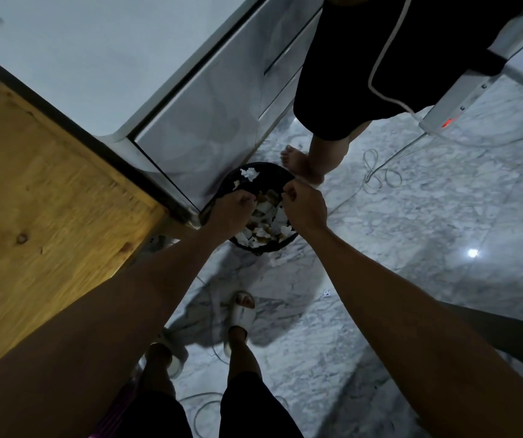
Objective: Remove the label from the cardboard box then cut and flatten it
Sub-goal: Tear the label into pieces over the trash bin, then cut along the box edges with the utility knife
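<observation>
The left hand (pixel 231 210) is closed into a loose fist over the left edge of a black bin (pixel 261 245), and the right hand (pixel 306 205) is closed in the same way over the right edge. Whether the fingers pinch the dark liner at the rim or small scraps, I cannot tell, because the fingertips are curled under and the light is weak. Between the two hands the bin is full of torn paper pieces (pixel 266 222), white and light brown; one crumpled white piece (pixel 249 174) lies at the far side. No writing can be read on any piece, and no brand is visible. The cardboard box itself is not in view. The bin stands on a marble floor (pixel 412 232), just beside the corner of a wooden tabletop (pixel 42 200) and a white cabinet (pixel 209 102). Below, the person's own foot in a white sandal (pixel 243 314) is seen. Behind the bin stands another person's bare foot (pixel 301 162), cut off above by dark shorts. A white power strip (pixel 443 118) with a red light lies at the right.
</observation>
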